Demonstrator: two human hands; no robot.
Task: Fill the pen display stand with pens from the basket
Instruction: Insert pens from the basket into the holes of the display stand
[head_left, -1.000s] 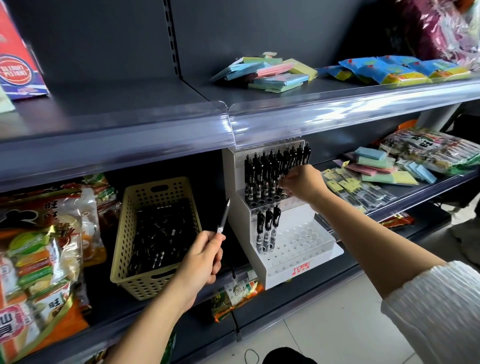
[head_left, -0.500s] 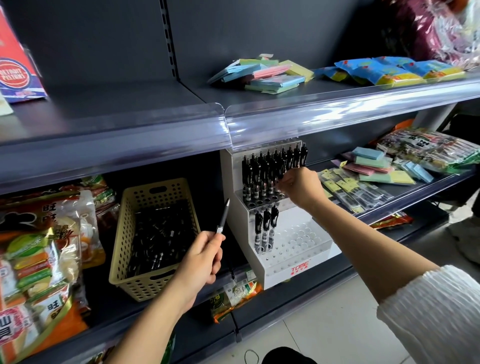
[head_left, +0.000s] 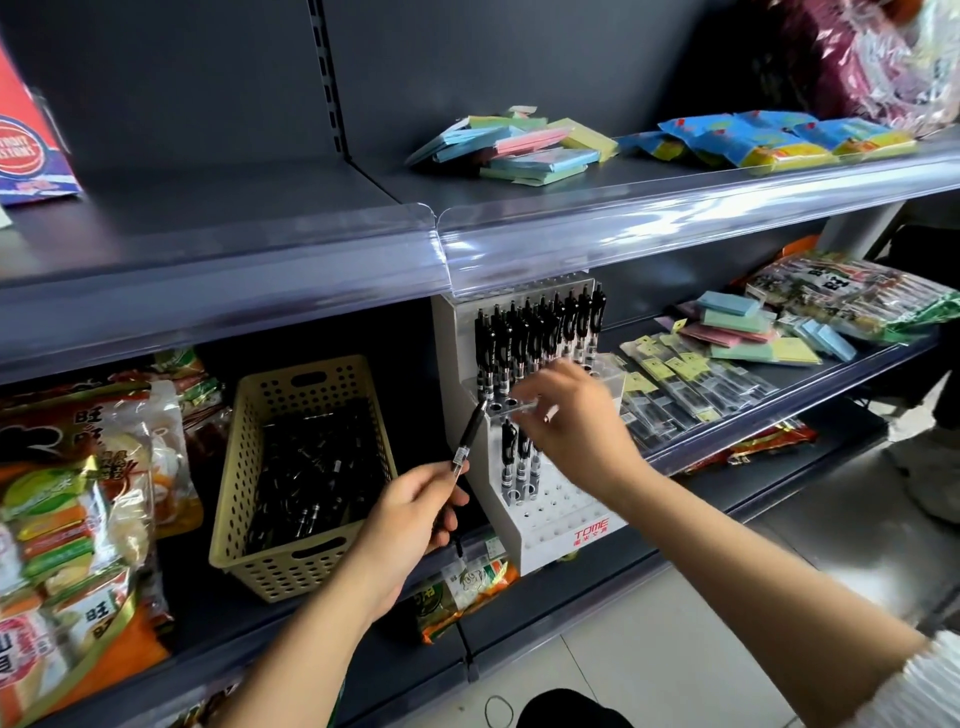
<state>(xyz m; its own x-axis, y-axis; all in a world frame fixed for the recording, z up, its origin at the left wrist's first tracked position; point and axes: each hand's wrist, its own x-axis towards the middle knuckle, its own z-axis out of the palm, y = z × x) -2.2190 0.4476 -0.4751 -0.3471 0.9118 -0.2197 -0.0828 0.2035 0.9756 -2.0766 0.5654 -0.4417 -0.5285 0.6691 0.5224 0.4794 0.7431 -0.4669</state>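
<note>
A white tiered pen stand sits on the middle shelf. Its upper tier holds several black pens; the lower tier holds three pens at its left, with many holes bare. Left of it a beige perforated basket holds a heap of black pens. My left hand grips one black pen, its upper end almost touching the stand's left edge. My right hand is motion-blurred in front of the upper tier, fingers spread, with nothing clearly in it.
Snack bags crowd the shelf left of the basket. Packaged refills and sticky-note pads lie right of the stand. The upper shelf's clear lip overhangs the stand's top. More pads lie above.
My right hand has left the upper tier's right side and swung down and left across the stand. My left hand has brought its pen closer to the stand.
</note>
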